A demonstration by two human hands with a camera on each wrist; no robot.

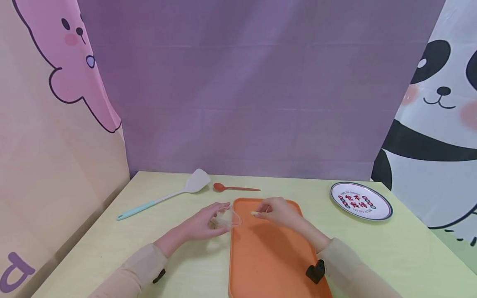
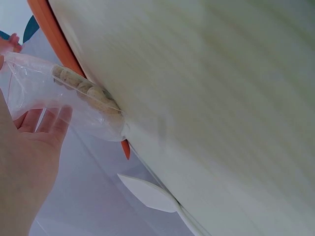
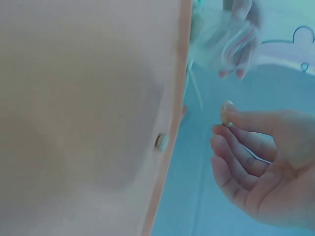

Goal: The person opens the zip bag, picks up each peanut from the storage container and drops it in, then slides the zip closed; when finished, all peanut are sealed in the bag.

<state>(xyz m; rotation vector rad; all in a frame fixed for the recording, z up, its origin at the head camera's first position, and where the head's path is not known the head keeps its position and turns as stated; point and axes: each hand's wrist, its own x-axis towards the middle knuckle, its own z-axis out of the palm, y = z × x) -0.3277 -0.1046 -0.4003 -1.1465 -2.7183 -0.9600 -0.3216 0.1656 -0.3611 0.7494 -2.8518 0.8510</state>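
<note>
My left hand [image 1: 206, 223] holds a clear plastic bag [image 2: 37, 81] by its mouth end, left of the orange tray [image 1: 272, 256]. Several tan, rounded, nut-like pieces [image 2: 96, 96] fill the bag's lower part. Over the tray's far half, my right hand [image 1: 277, 212] pinches a small pale nut-like piece [image 3: 226, 114] between thumb and fingertips. Another small pale piece [image 3: 161, 142] lies on the tray near its edge in the right wrist view; in the head view the right hand hides that spot.
Beyond the left hand, a white spatula [image 1: 197, 181] with a mint handle lies slanted on the table. A red-orange spoon [image 1: 220, 187] lies behind the tray. At the back right is a white plate [image 1: 346, 194] with red characters and a dark rim.
</note>
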